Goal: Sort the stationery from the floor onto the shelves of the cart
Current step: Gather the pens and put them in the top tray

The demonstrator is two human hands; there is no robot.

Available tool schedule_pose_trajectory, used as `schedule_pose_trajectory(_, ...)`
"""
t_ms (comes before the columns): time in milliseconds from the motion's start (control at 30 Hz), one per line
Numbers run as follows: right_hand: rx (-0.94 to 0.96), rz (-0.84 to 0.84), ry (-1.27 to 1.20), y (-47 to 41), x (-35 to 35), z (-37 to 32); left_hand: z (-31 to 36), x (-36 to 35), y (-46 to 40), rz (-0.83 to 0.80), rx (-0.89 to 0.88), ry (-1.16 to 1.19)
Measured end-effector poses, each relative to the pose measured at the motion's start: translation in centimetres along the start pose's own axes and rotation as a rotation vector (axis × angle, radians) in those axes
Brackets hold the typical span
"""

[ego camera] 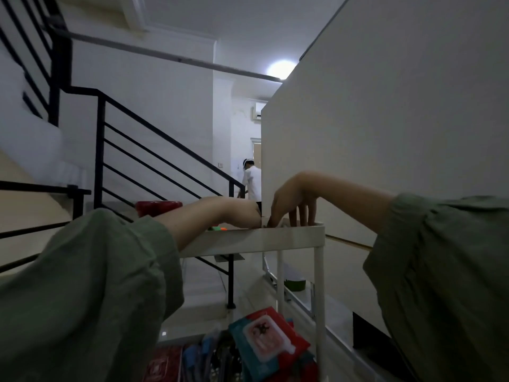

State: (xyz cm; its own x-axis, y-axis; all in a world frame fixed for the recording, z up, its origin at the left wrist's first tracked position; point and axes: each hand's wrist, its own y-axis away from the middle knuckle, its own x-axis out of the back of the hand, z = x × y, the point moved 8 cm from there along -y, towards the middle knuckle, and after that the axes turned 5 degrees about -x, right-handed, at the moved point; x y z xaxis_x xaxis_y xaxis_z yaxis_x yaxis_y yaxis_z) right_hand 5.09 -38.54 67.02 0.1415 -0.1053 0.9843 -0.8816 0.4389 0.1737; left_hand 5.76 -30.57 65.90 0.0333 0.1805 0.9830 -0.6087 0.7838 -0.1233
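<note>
1. Two hands reach over the near rim of the cart [275, 238], into its top shelf, seen from low down.
2. Left hand [249, 216]: forearm lies across the rim, fingers drop behind it and are hidden; cannot tell if it holds anything.
3. Right hand [294, 202]: wrist arched high, fingers hang straight down, tips at or just behind the rim near the right corner; nothing visibly gripped.
4. The hands are close together, nearly touching, at the shelf's right half.
5. White wall [385, 119] stands right behind the cart's far side; little room there. Black stair railing [154, 150] is off to the left, beyond the cart.
6. Orange and green bits [217, 228] peek above the rim just beside the left wrist; a red item [158, 208] stands past the left forearm.
7. Lower shelf holds stationery: a red-and-teal packet [264, 343], blue-capped pens [198, 354], a red booklet [162, 365], well below both hands.
8. A person in white [252, 180] stands far back by the wall.
</note>
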Motion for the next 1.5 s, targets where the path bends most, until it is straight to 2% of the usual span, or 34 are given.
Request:
schedule_pose_trajectory(200,0.176,0.310,-0.094,6.6,0.6,-1.0,2.6,2.9,5.3,0.233,-0.070,0.054)
schedule_pose_trajectory(300,0.287,0.357,-0.170,10.5,-1.3,-1.6,4.1,2.6,8.9,0.273,-0.097,0.199)
schedule_pose_trajectory(400,0.332,0.338,-0.127,13.1,-4.7,-1.8,5.3,0.7,11.9,0.237,-0.091,0.207)
schedule_pose_trajectory(500,0.326,0.283,0.036,14.2,-8.8,-1.9,5.8,-3.3,13.5,0.101,-0.056,0.222)
schedule_pose_trajectory(600,0.329,0.149,0.226,13.6,-15.1,-1.8,4.9,-10.4,14.6,-0.083,-0.049,0.295)
schedule_pose_trajectory(700,0.350,-0.142,0.338,11.9,-25.8,-1.8,2.8,-22.0,16.5,-0.399,-0.043,0.334)
schedule_pose_trajectory(800,0.389,-0.506,0.428,9.8,-38.3,-1.5,-0.9,-35.4,19.4,-0.713,-0.031,0.252)
schedule_pose_trajectory(900,0.371,-0.709,0.447,8.3,-49.4,-0.6,-4.2,-46.9,23.6,-0.971,0.036,0.222)
schedule_pose_trajectory(1033,0.369,-0.881,0.502,9.0,-62.0,0.1,-5.5,-57.5,29.6,-1.168,0.081,0.176)
schedule_pose_trajectory(1133,0.409,-0.999,0.538,11.5,-69.6,0.5,-4.8,-62.0,33.5,-1.259,0.079,0.186)
schedule_pose_trajectory(1200,0.477,-1.018,0.598,13.9,-73.7,0.5,-4.5,-64.2,35.8,-1.288,0.106,0.181)
schedule_pose_trajectory(1333,0.678,-0.789,0.593,17.5,-79.3,1.0,-4.1,-69.1,40.1,-1.346,0.142,0.140)
schedule_pose_trajectory(1433,0.635,-0.720,0.454,18.0,-81.5,3.0,-3.4,-71.7,42.6,-1.313,0.120,0.039)
schedule_pose_trajectory(1500,0.615,-0.612,0.394,17.0,-82.0,3.4,-3.0,-72.6,44.6,-1.273,0.101,-0.014)
